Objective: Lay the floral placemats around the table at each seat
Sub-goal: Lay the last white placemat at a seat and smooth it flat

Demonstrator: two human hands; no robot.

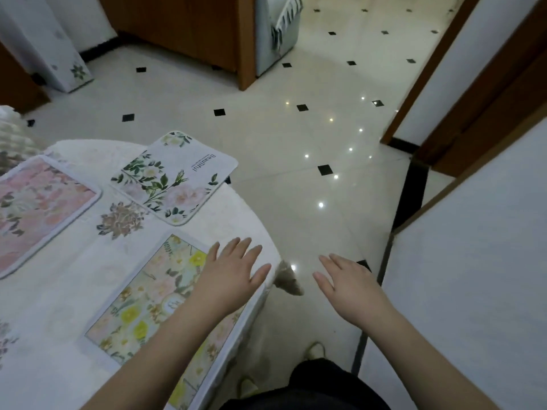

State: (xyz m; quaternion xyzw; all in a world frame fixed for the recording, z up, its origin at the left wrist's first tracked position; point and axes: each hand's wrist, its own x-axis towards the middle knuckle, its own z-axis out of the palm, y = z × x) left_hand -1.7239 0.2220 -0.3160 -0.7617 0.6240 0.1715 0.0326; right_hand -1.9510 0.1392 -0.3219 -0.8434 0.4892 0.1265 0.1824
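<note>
Three floral placemats lie on a table under a white cloth [59, 297]. A yellow-flowered placemat [142, 306] lies nearest me at the table's right edge. My left hand [233, 270] is spread flat over its far right corner, fingers straight. A white placemat with green leaves and pink roses [174, 176] lies further back, its far corner hanging past the table edge. A pink placemat [38, 208] lies at the left. My right hand [346, 282] hovers open over the floor, off the table, holding nothing.
Glossy tiled floor [296, 143] with black diamonds stretches ahead. A white wall and wooden door frame [444, 93] stand close on the right. A wooden cabinet [189, 34] stands at the back. A grey tassel [288, 279] hangs from the tablecloth's corner. My shoe [315, 350] shows below.
</note>
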